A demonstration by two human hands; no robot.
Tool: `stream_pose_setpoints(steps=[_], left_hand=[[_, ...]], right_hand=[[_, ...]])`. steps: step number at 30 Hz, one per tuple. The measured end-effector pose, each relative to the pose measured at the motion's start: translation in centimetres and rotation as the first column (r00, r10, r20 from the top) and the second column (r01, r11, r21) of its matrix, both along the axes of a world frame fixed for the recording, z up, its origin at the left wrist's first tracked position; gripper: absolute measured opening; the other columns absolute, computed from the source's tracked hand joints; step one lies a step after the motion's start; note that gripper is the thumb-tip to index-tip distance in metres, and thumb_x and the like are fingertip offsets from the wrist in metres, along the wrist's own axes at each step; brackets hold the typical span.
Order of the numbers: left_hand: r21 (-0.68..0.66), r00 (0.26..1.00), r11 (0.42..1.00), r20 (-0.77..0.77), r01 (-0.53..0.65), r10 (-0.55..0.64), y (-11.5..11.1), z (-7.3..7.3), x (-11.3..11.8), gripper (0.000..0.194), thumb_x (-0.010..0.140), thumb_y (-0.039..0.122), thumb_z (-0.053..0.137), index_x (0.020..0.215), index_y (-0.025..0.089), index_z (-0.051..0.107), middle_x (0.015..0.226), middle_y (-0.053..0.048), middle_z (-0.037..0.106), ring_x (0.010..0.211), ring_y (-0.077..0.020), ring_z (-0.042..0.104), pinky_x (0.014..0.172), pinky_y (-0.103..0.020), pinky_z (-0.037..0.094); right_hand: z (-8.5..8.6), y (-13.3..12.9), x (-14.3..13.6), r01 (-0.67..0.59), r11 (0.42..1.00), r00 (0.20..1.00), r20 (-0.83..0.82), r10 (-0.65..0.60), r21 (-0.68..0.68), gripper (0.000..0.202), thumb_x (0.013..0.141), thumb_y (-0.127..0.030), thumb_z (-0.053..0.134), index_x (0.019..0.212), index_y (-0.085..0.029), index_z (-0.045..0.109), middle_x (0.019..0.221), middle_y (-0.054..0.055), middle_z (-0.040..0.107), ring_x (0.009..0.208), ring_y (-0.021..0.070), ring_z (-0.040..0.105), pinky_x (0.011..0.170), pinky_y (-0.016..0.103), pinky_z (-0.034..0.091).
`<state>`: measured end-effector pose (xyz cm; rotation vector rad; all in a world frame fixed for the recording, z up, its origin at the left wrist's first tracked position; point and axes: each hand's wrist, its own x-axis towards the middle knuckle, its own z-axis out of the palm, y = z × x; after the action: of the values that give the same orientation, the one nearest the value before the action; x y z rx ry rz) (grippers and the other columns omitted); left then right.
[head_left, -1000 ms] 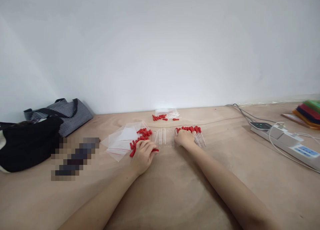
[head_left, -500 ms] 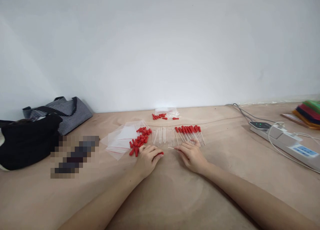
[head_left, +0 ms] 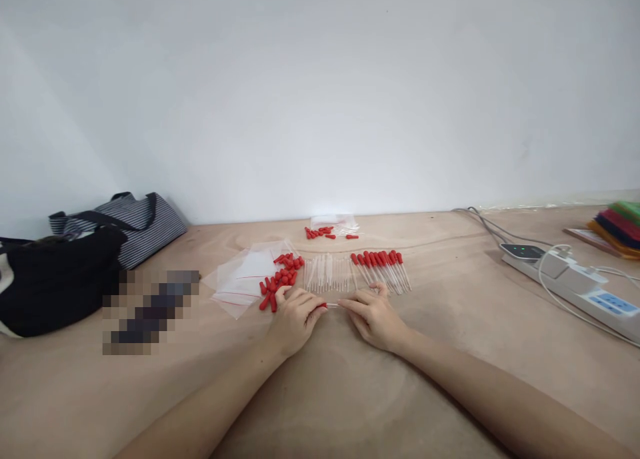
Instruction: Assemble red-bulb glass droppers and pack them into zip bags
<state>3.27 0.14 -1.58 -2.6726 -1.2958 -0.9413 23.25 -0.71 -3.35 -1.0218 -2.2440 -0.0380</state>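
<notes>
My left hand point(head_left: 296, 318) pinches a red rubber dropper bulb point(head_left: 323, 305), mostly covered by the fingers. Facing it, my right hand point(head_left: 374, 316) is closed on a thin clear dropper tube point(head_left: 333, 305), whose end meets the bulb's mouth; whether it is inside I cannot tell. Just beyond the hands lies a row of bare clear tubes point(head_left: 327, 274). To its right are several droppers with red bulbs point(head_left: 383, 266) fitted on their ends. Loose red bulbs point(head_left: 285, 276) are heaped beyond my left hand, partly on clear plastic bags point(head_left: 247, 272).
Near the wall lie more red bulbs point(head_left: 319, 232) by another plastic bag point(head_left: 333, 222). A striped bag point(head_left: 155, 226) and a black bag point(head_left: 60, 279) stand at left beside a blurred-out dark object point(head_left: 150, 312). On the right are a power strip point(head_left: 575, 282) with cables and colourful stacked sheets point(head_left: 620, 227).
My right hand has moved left and slightly down, bringing the tube's end up to the bulb. The left hand has stayed nearly in place, still pinching the bulb.
</notes>
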Motion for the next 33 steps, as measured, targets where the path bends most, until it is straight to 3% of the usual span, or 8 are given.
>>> stream_pose_setpoints(steps=[6, 14, 20, 27, 33], left_hand=[[-0.029, 1.000, 0.999, 0.007, 0.026, -0.026, -0.1, -0.1, 0.3, 0.012, 0.083, 0.024, 0.048, 0.078, 0.021, 0.058, 0.074, 0.003, 0.065, 0.077, -0.0149, 0.055, 0.088, -0.041, 0.018], [-0.049, 0.997, 0.997, -0.028, 0.066, -0.067, -0.1, -0.2, 0.3, 0.014, 0.084, 0.021, 0.046, 0.076, 0.021, 0.058, 0.074, 0.002, 0.065, 0.077, -0.0155, 0.054, 0.091, -0.044, 0.015], [-0.029, 0.995, 0.995, -0.047, 0.091, -0.092, -0.1, -0.3, 0.3, 0.017, 0.085, 0.019, 0.042, 0.076, 0.020, 0.057, 0.075, 0.002, 0.065, 0.078, -0.0158, 0.054, 0.090, -0.045, 0.016], [0.004, 0.994, 0.995, -0.059, 0.095, -0.095, -0.1, -0.2, 0.4, 0.017, 0.084, 0.021, 0.042, 0.075, 0.020, 0.057, 0.074, 0.001, 0.064, 0.077, -0.0156, 0.054, 0.091, -0.044, 0.016], [0.025, 0.992, 0.994, -0.066, 0.111, -0.109, -0.2, -0.1, 0.5, 0.019, 0.084, 0.022, 0.041, 0.073, 0.020, 0.057, 0.071, 0.000, 0.063, 0.076, -0.0165, 0.054, 0.091, -0.045, 0.017]], right_hand=[[-0.4, 0.5, -0.2, -0.030, 0.999, 0.997, -0.069, 0.033, 0.043, 0.020, 0.084, -0.019, 0.042, 0.088, -0.020, 0.062, 0.073, 0.001, 0.061, 0.067, 0.0104, 0.050, 0.076, 0.032, 0.019], [0.0, 0.5, -0.2, -0.050, 0.989, 0.996, 0.080, 0.039, 0.142, 0.029, 0.076, -0.004, 0.035, 0.082, -0.017, 0.060, 0.067, 0.000, 0.056, 0.060, 0.0097, 0.044, 0.070, 0.031, 0.017], [-0.1, 0.6, -0.5, -0.030, 0.990, 0.993, 0.116, 0.014, 0.137, 0.027, 0.075, -0.005, 0.036, 0.079, -0.017, 0.059, 0.068, 0.000, 0.056, 0.061, 0.0102, 0.043, 0.071, 0.032, 0.017], [1.0, 0.5, -1.1, 0.018, 0.998, 0.993, 0.118, -0.011, -0.065, 0.021, 0.079, -0.013, 0.041, 0.075, -0.018, 0.060, 0.067, 0.000, 0.057, 0.060, 0.0095, 0.044, 0.070, 0.030, 0.017], [1.9, 0.4, -1.4, 0.012, 0.946, 0.999, 0.052, 0.005, -0.324, 0.022, 0.081, -0.013, 0.041, 0.071, -0.019, 0.060, 0.071, -0.002, 0.063, 0.063, 0.0093, 0.050, 0.069, 0.028, 0.020]])
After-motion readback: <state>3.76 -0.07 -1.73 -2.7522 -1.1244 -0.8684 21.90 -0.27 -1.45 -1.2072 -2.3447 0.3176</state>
